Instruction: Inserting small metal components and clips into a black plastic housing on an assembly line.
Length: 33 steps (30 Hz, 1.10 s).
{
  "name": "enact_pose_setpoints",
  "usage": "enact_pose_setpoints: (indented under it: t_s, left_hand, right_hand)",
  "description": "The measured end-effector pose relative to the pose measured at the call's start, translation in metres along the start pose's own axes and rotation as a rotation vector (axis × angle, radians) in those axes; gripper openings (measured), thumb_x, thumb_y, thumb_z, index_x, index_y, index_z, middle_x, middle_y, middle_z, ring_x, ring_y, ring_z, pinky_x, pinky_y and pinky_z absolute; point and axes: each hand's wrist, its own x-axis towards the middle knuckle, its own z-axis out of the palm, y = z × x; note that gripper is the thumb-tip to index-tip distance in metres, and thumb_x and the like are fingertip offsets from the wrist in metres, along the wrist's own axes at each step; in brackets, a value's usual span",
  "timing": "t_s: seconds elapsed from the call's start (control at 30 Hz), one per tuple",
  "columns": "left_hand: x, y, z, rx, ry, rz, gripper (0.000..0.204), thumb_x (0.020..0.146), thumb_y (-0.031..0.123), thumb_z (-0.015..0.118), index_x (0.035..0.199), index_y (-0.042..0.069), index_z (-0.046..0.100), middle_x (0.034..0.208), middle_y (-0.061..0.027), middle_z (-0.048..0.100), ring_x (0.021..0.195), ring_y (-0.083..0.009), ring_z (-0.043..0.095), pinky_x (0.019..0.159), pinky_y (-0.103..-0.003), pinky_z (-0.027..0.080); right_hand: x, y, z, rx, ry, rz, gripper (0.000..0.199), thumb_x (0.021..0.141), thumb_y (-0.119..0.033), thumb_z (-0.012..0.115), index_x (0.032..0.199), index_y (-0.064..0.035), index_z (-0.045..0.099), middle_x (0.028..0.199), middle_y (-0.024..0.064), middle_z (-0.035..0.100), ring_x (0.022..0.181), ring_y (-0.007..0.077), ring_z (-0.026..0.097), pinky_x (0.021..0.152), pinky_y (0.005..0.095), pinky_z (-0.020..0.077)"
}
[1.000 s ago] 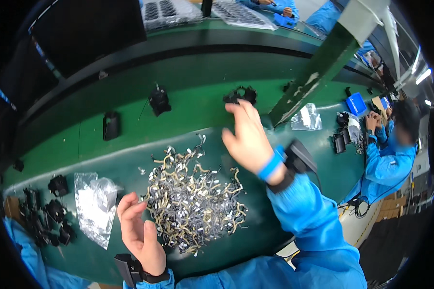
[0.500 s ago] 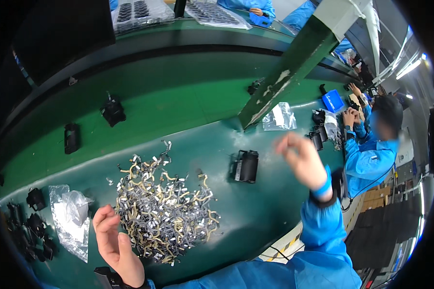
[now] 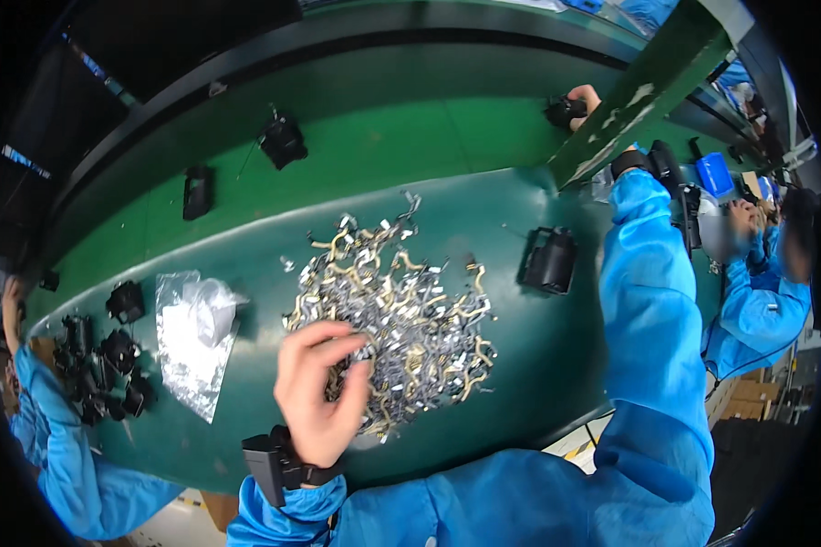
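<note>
My left hand (image 3: pixel 317 392) hovers over the near left side of a heap of short wire harnesses (image 3: pixel 420 337) with grey and tan leads and small white connectors. Its fingers are curved, with thumb and fingertips apart and nothing between them. My right arm stretches far forward, and the right hand (image 3: pixel 587 102) reaches behind the green post. Its fingers close on a small black plastic part (image 3: pixel 562 112) at the back of the bench; the post hides the rest of the hand. A black cylindrical housing (image 3: pixel 550 261) stands right of the heap, touched by neither hand.
A slanted green post (image 3: pixel 648 91) rises at the right. Two black parts, a frame (image 3: pixel 197 192) and a housing (image 3: pixel 283 141), lie at the back. Clear plastic bags (image 3: pixel 196 337) and several black parts (image 3: pixel 96 365) are at left. Co-workers' blue sleeves (image 3: pixel 55 428) show at both sides.
My right hand has gone forward past the black housing to the small black part behind the post. My left hand has moved right, over the heap. The view has shifted left.
</note>
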Motion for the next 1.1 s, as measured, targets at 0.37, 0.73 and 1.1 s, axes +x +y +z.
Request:
enact_pose_setpoints:
  t_s: [0.37, 0.73, 1.1]
  left_hand:
    - [-0.003, 0.006, 0.012, 0.178, -0.594, 0.348, 0.036, 0.067, 0.025, 0.081, 0.100, 0.016, 0.069, 0.103, 0.0012, 0.056, 0.093, -0.0197, 0.052, 0.080, -0.034, 0.038]
    - [-0.013, 0.003, 0.028, 0.183, -0.506, 0.449, 0.021, 0.069, 0.015, 0.078, 0.088, 0.015, 0.068, 0.100, 0.0016, 0.058, 0.093, -0.0194, 0.055, 0.081, -0.034, 0.039]
    - [-0.010, 0.004, -0.001, -0.693, -0.305, -0.283, 0.012, 0.080, -0.007, 0.066, 0.087, 0.001, 0.060, 0.100, -0.0135, 0.067, 0.088, -0.0154, 0.063, 0.077, -0.029, 0.051]
  right_hand:
    - [-0.002, -0.014, 0.007, -0.583, 0.080, -0.305, 0.061, 0.062, -0.022, 0.083, 0.111, -0.0098, 0.048, 0.091, 0.0106, 0.055, 0.088, 0.0286, 0.055, 0.080, 0.0398, 0.0455]
    - [-0.057, -0.039, -0.047, -0.536, 0.329, -0.210, 0.023, 0.084, -0.019, 0.067, 0.095, 0.0007, 0.060, 0.085, 0.0102, 0.065, 0.081, 0.0245, 0.061, 0.078, 0.0336, 0.0484]
    - [-0.257, -0.188, -0.025, 0.041, 0.261, 0.368, 0.016, 0.089, -0.002, 0.057, 0.079, -0.0069, 0.045, 0.071, -0.0069, 0.038, 0.064, 0.0018, 0.033, 0.055, 0.0204, 0.0274]
